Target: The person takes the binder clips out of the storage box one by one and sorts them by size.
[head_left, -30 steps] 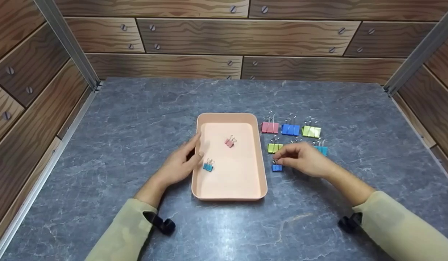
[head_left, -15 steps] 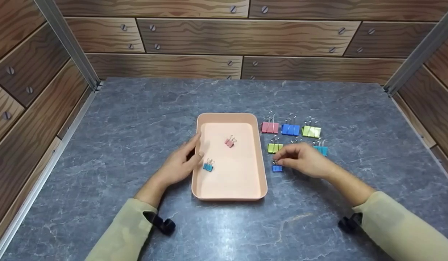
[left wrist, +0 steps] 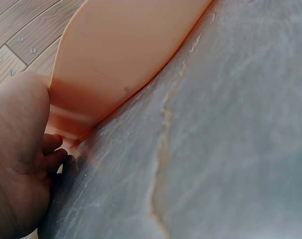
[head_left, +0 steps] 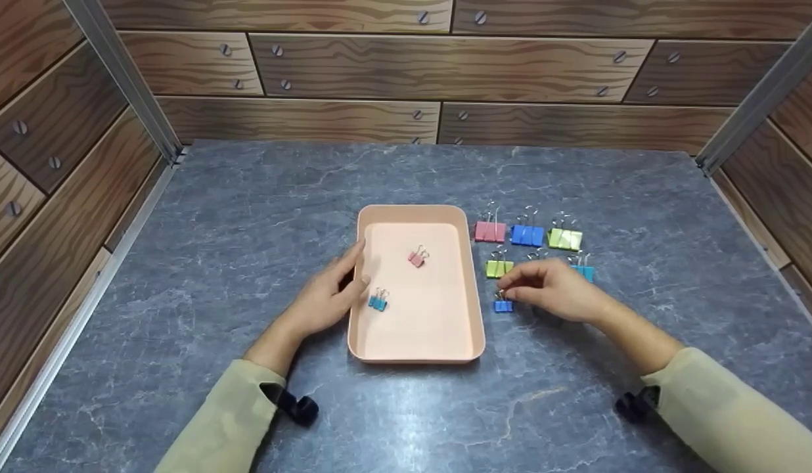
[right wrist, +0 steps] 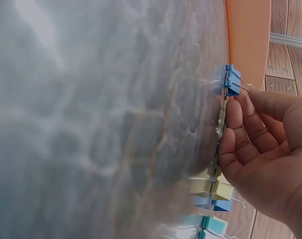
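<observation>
A small blue binder clip (head_left: 503, 306) stands on the table just right of the peach tray (head_left: 416, 351). My right hand (head_left: 556, 289) pinches its wire handles between thumb and forefinger; in the right wrist view the blue clip (right wrist: 233, 80) appears upright at the fingertips. At the tray's left side, my left hand (head_left: 326, 295) grips the wall, thumb at the rim and fingers along the outside. The left wrist view shows the tray's outer wall (left wrist: 116, 45) beside that hand. Inside the tray lie a small pink binder clip (head_left: 417, 257) and a small teal one (head_left: 378, 301).
Behind my right hand stand a yellow-green clip (head_left: 499, 269), a teal clip (head_left: 584, 272) and one mostly hidden clip between them. Farther back are larger pink (head_left: 490, 231), blue (head_left: 527, 236) and yellow-green clips (head_left: 565, 239). Wood-patterned panels (head_left: 445, 69) enclose the table.
</observation>
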Demonstrator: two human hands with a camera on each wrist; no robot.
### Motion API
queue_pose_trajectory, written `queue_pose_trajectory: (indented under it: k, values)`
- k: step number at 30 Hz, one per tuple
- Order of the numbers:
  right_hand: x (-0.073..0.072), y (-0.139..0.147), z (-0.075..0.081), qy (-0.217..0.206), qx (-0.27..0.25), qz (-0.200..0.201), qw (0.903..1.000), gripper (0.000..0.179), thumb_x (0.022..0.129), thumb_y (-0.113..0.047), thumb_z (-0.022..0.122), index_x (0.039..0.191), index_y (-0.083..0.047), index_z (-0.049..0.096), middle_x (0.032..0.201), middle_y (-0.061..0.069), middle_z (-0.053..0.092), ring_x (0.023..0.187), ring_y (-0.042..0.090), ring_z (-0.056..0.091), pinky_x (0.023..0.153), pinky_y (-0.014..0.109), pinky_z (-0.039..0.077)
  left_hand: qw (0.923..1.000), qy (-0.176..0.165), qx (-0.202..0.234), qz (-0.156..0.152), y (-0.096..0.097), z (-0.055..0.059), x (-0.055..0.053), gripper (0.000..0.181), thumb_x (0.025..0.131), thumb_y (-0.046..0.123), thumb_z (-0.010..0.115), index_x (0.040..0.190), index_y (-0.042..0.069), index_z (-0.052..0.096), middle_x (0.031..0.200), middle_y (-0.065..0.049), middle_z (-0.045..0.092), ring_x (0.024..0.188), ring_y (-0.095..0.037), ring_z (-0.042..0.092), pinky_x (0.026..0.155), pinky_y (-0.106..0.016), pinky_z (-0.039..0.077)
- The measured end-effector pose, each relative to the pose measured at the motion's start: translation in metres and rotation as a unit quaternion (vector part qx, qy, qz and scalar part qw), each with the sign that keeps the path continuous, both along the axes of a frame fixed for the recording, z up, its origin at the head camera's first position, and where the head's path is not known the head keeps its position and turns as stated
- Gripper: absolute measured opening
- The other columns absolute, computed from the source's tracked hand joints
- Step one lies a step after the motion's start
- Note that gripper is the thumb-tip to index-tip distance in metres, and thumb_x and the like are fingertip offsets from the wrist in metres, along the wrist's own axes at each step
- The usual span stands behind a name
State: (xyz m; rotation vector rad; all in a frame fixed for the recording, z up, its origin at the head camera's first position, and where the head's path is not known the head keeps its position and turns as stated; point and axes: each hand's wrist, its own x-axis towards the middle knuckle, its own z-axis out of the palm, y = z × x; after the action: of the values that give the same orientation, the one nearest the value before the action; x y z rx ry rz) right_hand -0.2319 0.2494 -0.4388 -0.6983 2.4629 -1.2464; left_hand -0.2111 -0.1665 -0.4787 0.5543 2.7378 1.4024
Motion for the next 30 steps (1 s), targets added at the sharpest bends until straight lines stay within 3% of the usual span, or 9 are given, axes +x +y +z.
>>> queue_pose_trajectory:
  k: [6, 11, 18, 26, 30]
  values:
    - [0.002, 0.001, 0.016, 0.039, 0.008, -0.019, 0.999, 0.017, 0.098, -0.008, 0.075, 0.113, 0.0, 0.079, 0.107, 0.01, 0.079, 0.096, 0.014, 0.072, 0.085, 0.021, 0.058, 1.0, -0.003, -0.005, 0.003, 0.0, 0.0, 0.0, 0.068, 0.108, 0.035, 0.058, 0.169, 0.02, 0.031, 0.167, -0.016, 0.039, 0.152, -0.04, 0.036, 0.124, -0.055, 0.03]
    - [0.002, -0.006, 0.035, 0.041, 0.003, -0.04, 0.9983, 0.019, 0.098, -0.009, 0.076, 0.115, 0.0, 0.078, 0.108, 0.009, 0.079, 0.096, 0.014, 0.072, 0.083, 0.022, 0.059, 1.0, 0.0, -0.009, 0.004, -0.001, 0.0, 0.0, 0.068, 0.108, 0.034, 0.058, 0.169, 0.02, 0.03, 0.168, -0.011, 0.039, 0.153, -0.042, 0.034, 0.125, -0.055, 0.028]
    - [-0.005, -0.032, 0.055, 0.046, -0.029, -0.018, 0.9983, 0.017, 0.1, -0.011, 0.076, 0.115, -0.005, 0.079, 0.109, 0.013, 0.078, 0.094, 0.016, 0.07, 0.08, 0.023, 0.059, 0.9998, -0.005, -0.016, 0.006, -0.001, 0.001, 0.0, 0.067, 0.109, 0.037, 0.056, 0.169, 0.021, 0.031, 0.168, -0.009, 0.039, 0.154, -0.044, 0.031, 0.127, -0.055, 0.025]
    - [-0.021, -0.072, 0.056, 0.058, -0.07, 0.017, 0.9957, 0.028, 0.099, -0.006, 0.075, 0.126, 0.0, 0.075, 0.108, 0.011, 0.078, 0.098, 0.02, 0.073, 0.083, 0.025, 0.06, 0.9999, 0.007, -0.009, 0.0, -0.001, 0.0, 0.0, 0.067, 0.109, 0.035, 0.057, 0.169, 0.019, 0.032, 0.165, -0.016, 0.042, 0.15, -0.036, 0.04, 0.124, -0.051, 0.032]
    - [-0.032, -0.087, 0.05, 0.047, -0.071, 0.013, 0.9963, 0.029, 0.1, -0.009, 0.075, 0.128, -0.003, 0.074, 0.109, 0.009, 0.078, 0.099, 0.022, 0.073, 0.081, 0.025, 0.059, 0.9999, 0.009, -0.007, 0.0, 0.0, -0.001, -0.001, 0.067, 0.109, 0.033, 0.058, 0.169, 0.017, 0.032, 0.164, -0.019, 0.043, 0.15, -0.035, 0.042, 0.123, -0.051, 0.033]
